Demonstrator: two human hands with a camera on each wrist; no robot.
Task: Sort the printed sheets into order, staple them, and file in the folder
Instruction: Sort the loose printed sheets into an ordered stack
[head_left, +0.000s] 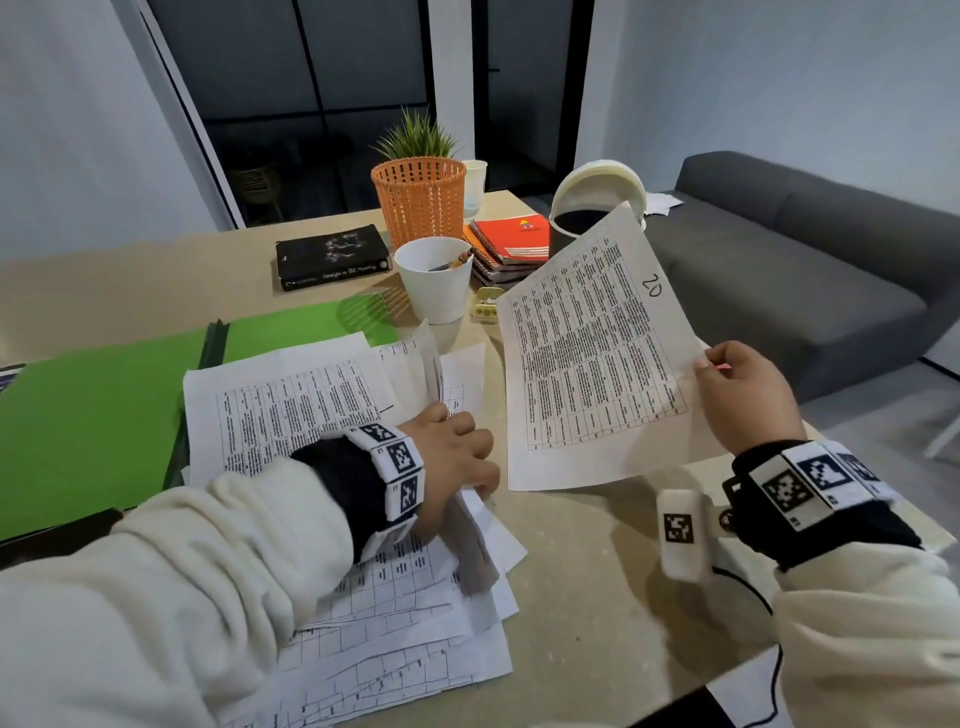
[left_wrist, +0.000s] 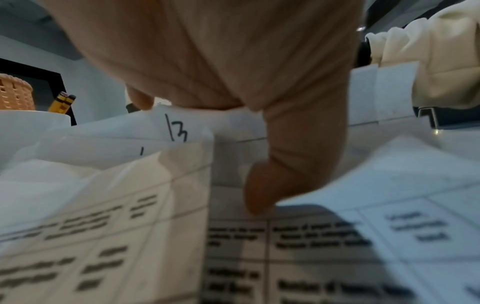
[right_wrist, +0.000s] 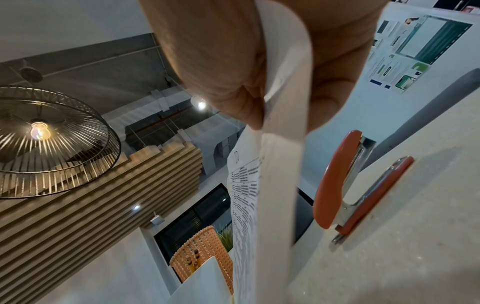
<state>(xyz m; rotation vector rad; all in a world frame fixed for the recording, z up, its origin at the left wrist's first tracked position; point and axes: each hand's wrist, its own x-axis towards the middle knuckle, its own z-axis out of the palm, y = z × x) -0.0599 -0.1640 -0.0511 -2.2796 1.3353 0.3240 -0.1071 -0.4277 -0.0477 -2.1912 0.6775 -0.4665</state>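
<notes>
Observed right hand (head_left: 748, 395) pinching the edge of a printed sheet marked 20 (head_left: 597, 353), held tilted above the counter (head_left: 597, 571). Noted left hand (head_left: 447, 457) resting, fingers curled, on the loose pile of sheets (head_left: 311, 415), gripping lifted edges. Located open green folder (head_left: 93, 415) left of that hand, orange stapler (right_wrist: 345, 185) on the counter close by the right hand.

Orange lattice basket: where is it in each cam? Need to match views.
Head: orange plastic lattice basket upper centre, at the table's far side, behind the white cup.
Left wrist: basket at far left edge, above the cup's rim.
Right wrist: basket bottom centre, left of the printed sheet.
Shared landmark: the white cup of yellow pencils, next to the basket in all three.
</notes>
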